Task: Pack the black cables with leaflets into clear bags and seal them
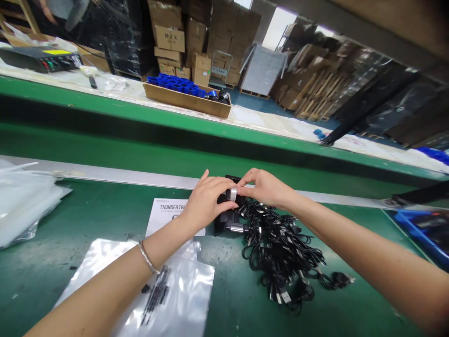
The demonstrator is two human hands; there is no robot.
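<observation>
My left hand curls its fingers and thumb around a small black device with a silver ring. Fingertips of my right hand pinch at the silver end of the same device, and much of it is hidden behind my hands. Just below lies a black piece with a silver cylinder. A tangled pile of black USB cables spreads under and beside my right forearm. Partly behind my left hand is a white printed sheet with "THUNDER" lettering.
Silvery plastic bags lie under my left forearm, and clear bags at the left. A cardboard tray of blue parts sits on the raised ledge. A black box device stands far left, a blue bin far right.
</observation>
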